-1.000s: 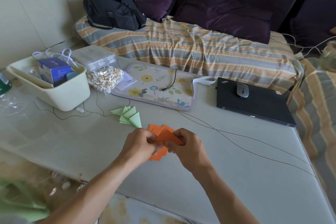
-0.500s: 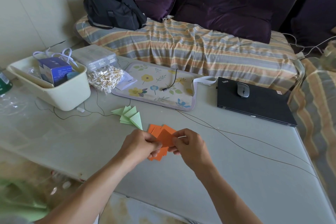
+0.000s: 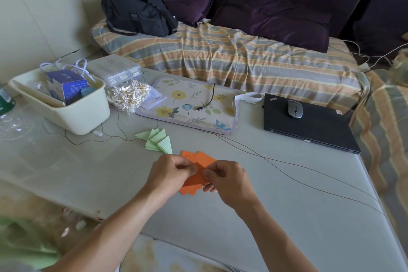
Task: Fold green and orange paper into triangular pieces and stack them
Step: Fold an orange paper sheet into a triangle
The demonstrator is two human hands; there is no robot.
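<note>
green triangles (image 3: 157,142) already lie fanned on the table (image 3: 287,216). both hands, left (image 3: 171,175) and right (image 3: 227,180), pinch an orange sheet (image 3: 195,180) mid-fold over the orange pile (image 3: 199,157); orange folding and stacking look unfinished.

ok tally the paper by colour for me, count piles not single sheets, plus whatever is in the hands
green pile: 1
orange pile, lying under the hands: 1
orange piece, pinched by left hand and right hand: 1
total: 3
</note>
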